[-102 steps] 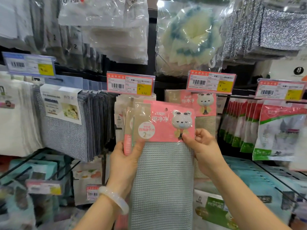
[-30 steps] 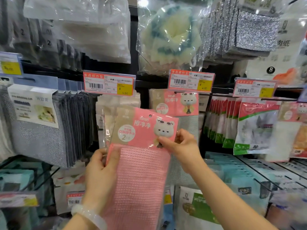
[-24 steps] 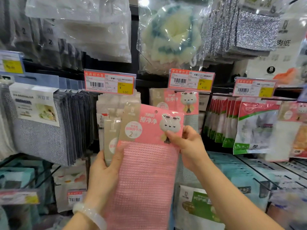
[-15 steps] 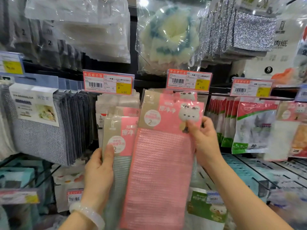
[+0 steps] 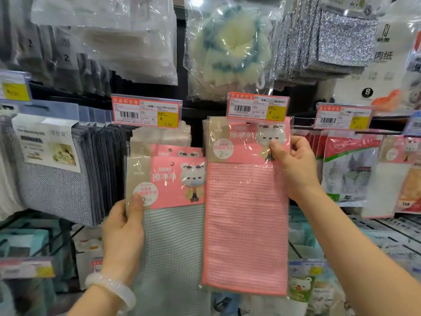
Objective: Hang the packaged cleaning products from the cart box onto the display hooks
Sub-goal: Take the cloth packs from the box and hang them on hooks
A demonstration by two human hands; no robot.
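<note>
My right hand point(image 5: 293, 165) pinches the header card of a pink cloth pack point(image 5: 246, 215), holding it up so its top sits just under the 4.00 price tag point(image 5: 257, 107). The hook behind that tag is hidden, so I cannot tell whether the pack is threaded on it. My left hand point(image 5: 124, 233) grips a small stack of grey cloth packs point(image 5: 173, 224) by the left edge of their pink header, lower and to the left, in front of the 5.50 price tag point(image 5: 145, 114). The cart box is out of view.
Grey cloths point(image 5: 68, 176) hang at the left, red-and-green packs point(image 5: 348, 169) at the right. A bagged sponge point(image 5: 230, 46) and glittery scourers point(image 5: 337, 37) hang above. Wire shelves with teal packs point(image 5: 376, 236) run below. A white bangle point(image 5: 111, 288) circles my left wrist.
My right hand has lifted the pink pack off the stack and carried it up and to the right, under the 4.00 tag. My left hand has kept the grey packs low.
</note>
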